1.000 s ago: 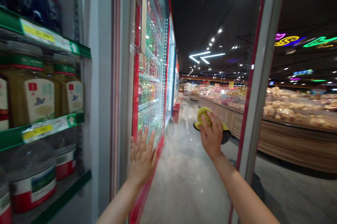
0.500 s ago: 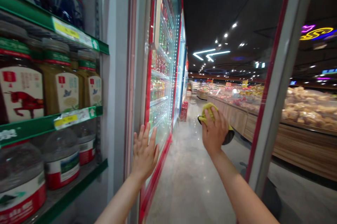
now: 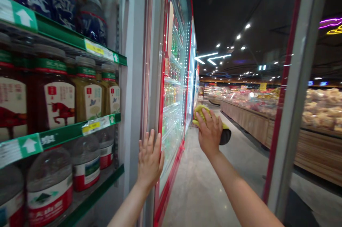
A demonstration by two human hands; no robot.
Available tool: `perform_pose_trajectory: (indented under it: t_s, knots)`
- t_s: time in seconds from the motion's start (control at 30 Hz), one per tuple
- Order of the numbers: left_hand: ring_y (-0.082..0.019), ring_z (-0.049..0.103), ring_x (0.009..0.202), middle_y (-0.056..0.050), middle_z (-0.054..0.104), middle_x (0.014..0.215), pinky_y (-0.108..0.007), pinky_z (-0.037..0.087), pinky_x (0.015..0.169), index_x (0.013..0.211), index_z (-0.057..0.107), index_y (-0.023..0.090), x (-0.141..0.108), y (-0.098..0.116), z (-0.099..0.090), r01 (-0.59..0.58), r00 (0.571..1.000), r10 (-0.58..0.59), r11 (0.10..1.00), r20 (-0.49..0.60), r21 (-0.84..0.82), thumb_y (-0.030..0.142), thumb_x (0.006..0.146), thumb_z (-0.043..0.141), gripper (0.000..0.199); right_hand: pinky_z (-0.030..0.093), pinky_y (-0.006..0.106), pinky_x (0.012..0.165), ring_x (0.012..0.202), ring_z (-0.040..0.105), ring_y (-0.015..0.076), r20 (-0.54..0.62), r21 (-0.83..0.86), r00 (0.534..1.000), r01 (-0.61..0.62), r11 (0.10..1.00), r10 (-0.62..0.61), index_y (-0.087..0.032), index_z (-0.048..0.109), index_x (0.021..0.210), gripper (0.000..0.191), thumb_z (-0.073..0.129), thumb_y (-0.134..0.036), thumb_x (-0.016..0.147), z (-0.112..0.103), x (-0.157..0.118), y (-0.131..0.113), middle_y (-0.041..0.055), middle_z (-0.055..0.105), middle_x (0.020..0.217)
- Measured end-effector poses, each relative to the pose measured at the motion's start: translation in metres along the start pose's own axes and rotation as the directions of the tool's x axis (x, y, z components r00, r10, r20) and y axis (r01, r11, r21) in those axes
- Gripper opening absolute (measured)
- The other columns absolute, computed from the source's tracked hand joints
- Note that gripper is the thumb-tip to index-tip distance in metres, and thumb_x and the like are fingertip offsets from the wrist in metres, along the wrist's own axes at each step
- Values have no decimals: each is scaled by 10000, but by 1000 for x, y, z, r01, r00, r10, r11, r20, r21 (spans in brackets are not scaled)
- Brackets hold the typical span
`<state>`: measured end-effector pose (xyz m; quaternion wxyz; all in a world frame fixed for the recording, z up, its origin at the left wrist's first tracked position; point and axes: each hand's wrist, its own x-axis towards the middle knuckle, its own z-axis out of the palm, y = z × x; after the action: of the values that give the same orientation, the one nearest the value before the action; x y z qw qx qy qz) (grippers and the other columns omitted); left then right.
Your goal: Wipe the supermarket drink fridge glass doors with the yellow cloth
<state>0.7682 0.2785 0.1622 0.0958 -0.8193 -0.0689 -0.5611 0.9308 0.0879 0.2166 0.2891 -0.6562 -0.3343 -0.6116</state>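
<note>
My left hand (image 3: 150, 163) lies with its fingers stretched out against the grey upright frame (image 3: 155, 59) of a fridge cabinet, beside the red edge of the neighbouring glass front. My right hand (image 3: 210, 134) presses a yellow cloth (image 3: 203, 112) with a dark underside against what looks like the clear pane of an open glass door. The fingers are spread over the cloth and hold it. The door's grey and red frame (image 3: 291, 88) rises to the right of that hand.
On the left, green-edged shelves (image 3: 76, 129) hold several juice bottles (image 3: 62, 91) and water jugs (image 3: 50, 188). A lit drinks fridge (image 3: 172, 113) runs ahead along the left. Wood-sided food displays (image 3: 247, 116) stand right of the pale aisle floor (image 3: 197, 191).
My right hand and the cloth have moved left across the pane. The view has turned left, so shelves and door frame appear further right. My left hand stays flat at the frame.
</note>
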Motion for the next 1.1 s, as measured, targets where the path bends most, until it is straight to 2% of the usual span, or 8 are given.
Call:
perform_pose_trajectory:
  t_s: [0.1,0.23,0.37,0.53,0.77,0.9,1.0,1.1]
  knots:
    - [-291,146,1576,-129,209,1695,-557,207,1260,1633,125,239,5,-3,0,17,1000,-17,1000,5,-6,217,986,475,737,202,568,1239,1501,349,255,84,72,983,157,985,-163,-312,505,1477,523,525,-134,985,14,4,-29,55,559,1514]
    - [-286,150,1577,-138,220,1691,-559,216,1256,1630,144,228,11,-8,-4,9,1000,-9,1000,-8,3,215,990,467,717,194,481,1264,1446,431,198,147,163,870,448,879,-471,-321,587,1380,411,528,-170,1003,14,-2,-37,-17,611,1463]
    - [-276,123,1581,-139,229,1688,-555,175,1270,1632,133,216,21,-17,-15,-9,1000,9,1000,-27,6,212,988,471,727,295,453,1214,1405,477,216,80,172,934,331,928,-348,-293,653,1293,398,506,-97,979,23,66,-39,9,627,1435]
    - [-274,118,1581,-129,269,1677,-563,146,1277,1633,120,215,39,-25,-30,9,998,-7,1000,-59,28,200,983,463,735,346,469,1200,1412,464,256,19,256,983,172,951,-183,-196,608,1368,411,538,-147,966,49,159,-74,106,580,1464]
    - [-270,117,1582,-145,301,1663,-551,169,1273,1629,130,192,32,-32,-35,17,998,-10,994,-69,103,191,990,466,722,441,458,1119,1345,537,237,62,401,882,406,821,-466,-233,698,1229,346,496,-128,969,44,98,-78,96,661,1371]
    - [-266,111,1582,-144,304,1662,-544,168,1274,1628,145,198,25,-33,-34,30,999,-27,995,-38,91,206,991,469,715,498,435,1077,1289,583,222,1,518,881,404,754,-472,-223,644,1321,389,477,-150,977,36,119,-70,95,653,1380]
    - [-267,105,1582,-132,286,1670,-543,150,1278,1631,137,211,24,-35,-34,44,999,-43,996,-14,72,220,991,470,721,344,539,1205,1426,466,268,33,424,897,387,819,-440,-259,587,1399,410,521,-209,997,41,143,-77,61,583,1484]
    - [-270,111,1581,-125,302,1665,-554,143,1278,1633,119,220,21,-37,-36,48,999,-48,996,-6,74,223,992,472,732,268,563,1227,1467,412,292,105,305,911,353,885,-399,-317,551,1433,433,556,-267,1003,48,134,-87,18,526,1546]
